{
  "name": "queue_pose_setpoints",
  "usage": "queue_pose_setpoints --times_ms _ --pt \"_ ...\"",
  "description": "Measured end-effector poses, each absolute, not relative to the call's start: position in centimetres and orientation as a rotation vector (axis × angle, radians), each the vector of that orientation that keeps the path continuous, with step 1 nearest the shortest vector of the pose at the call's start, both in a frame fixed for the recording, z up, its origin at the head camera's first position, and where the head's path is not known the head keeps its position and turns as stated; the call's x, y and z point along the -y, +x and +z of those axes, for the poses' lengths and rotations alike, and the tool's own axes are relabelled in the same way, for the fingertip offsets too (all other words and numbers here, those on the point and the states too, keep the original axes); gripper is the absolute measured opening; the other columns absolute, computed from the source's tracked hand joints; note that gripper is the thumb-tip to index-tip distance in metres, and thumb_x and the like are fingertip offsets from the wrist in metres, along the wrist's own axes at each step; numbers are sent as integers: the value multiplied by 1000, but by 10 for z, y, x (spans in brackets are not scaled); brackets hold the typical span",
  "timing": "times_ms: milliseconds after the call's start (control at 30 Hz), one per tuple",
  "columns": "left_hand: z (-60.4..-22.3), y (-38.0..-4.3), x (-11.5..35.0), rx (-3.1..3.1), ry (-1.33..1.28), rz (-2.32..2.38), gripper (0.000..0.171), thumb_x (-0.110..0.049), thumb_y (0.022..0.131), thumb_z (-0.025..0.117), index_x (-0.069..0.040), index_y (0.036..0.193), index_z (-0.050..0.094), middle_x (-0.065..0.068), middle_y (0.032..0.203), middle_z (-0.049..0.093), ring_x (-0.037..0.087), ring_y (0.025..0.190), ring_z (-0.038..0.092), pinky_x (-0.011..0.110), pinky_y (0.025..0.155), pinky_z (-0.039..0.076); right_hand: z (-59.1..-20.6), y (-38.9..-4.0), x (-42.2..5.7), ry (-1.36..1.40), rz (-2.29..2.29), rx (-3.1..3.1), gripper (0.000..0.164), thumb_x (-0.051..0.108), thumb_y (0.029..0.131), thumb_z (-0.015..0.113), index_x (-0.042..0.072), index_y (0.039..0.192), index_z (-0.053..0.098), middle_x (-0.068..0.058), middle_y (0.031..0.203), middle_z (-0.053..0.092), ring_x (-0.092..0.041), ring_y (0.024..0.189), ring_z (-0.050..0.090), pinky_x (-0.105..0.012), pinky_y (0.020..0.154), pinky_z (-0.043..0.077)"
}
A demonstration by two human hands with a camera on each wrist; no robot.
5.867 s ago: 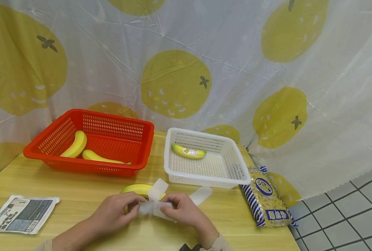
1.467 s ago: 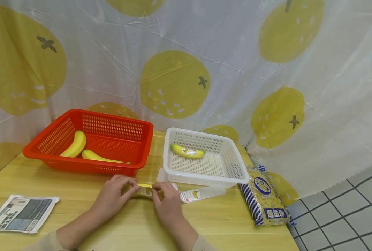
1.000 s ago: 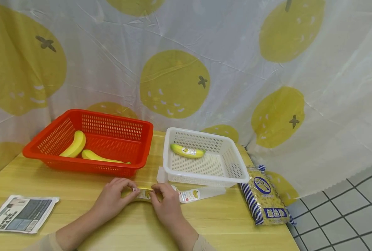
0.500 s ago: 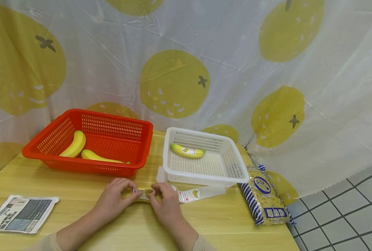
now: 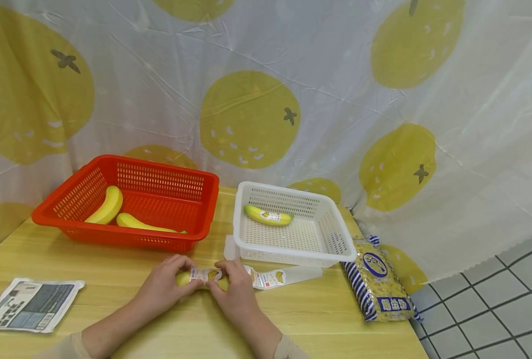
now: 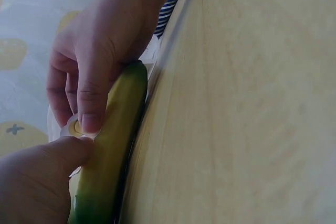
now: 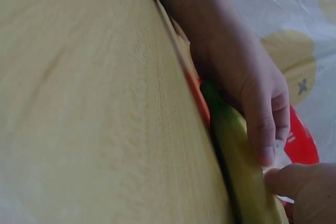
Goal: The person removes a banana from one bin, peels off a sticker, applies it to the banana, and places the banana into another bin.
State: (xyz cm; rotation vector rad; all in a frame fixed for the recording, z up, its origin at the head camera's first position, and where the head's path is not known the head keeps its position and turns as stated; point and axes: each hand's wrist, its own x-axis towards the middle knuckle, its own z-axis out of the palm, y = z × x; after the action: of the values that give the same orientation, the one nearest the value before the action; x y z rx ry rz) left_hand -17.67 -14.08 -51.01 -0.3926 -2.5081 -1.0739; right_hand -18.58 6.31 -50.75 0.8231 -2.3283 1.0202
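Observation:
A banana (image 5: pixel 183 278) lies on the table between the hands, its green ends showing in both wrist views. Across its upper side stretches a printed banana sticker (image 5: pixel 204 274). The left hand (image 5: pixel 164 283) pinches the sticker's left end, and the right hand (image 5: pixel 240 291) has fingers and thumb at its right end, close against the peel. In the left wrist view a rolled edge of the sticker (image 6: pixel 75 126) shows by the right thumb. Just right of the right hand lies a strip of stickers (image 5: pixel 270 277), partly hidden by that hand.
Behind the left hand stands a red basket (image 5: pixel 126 239) with two bananas (image 5: pixel 108 207). A white basket (image 5: pixel 292 255) holds one stickered banana (image 5: pixel 257 214). A noodle packet (image 5: pixel 384 284) lies at right, a flat printed packet (image 5: pixel 30 305) at left.
The sticker strip, in the hands about six seconds ago, now lies at right. One sticker, held taut between both hands, has come down against the banana; the right thumb has shifted left.

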Motion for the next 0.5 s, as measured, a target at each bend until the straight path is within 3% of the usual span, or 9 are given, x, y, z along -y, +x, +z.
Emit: queue_pose_setpoints --times_ms 167,400,500 --pt "-510 -177 141 2553 -365 -1071 32 -28 76 92 -22 95 67 -10 97 67 14 95 63 44 85 52 -509 -187 -63 849 991 2314 46 7 78 89 5 118 65 -7 92 60 -14 83 55 -16 75 47" --pt "-509 -175 143 2521 -398 -1254 52 -21 82 88 -10 125 60 -2 101 71 23 101 71 50 92 56 -505 -185 -66 912 1001 2298 50 -3 82 81 4 125 58 -6 102 62 -17 93 63 -20 87 54" --pt "-508 -173 145 2497 -444 -1245 46 -15 85 86 -12 121 58 -3 102 71 22 100 72 48 91 57 -504 -184 -67 944 1022 2293 46 -6 84 77 3 125 58 -8 109 63 -17 100 65 -22 92 55"
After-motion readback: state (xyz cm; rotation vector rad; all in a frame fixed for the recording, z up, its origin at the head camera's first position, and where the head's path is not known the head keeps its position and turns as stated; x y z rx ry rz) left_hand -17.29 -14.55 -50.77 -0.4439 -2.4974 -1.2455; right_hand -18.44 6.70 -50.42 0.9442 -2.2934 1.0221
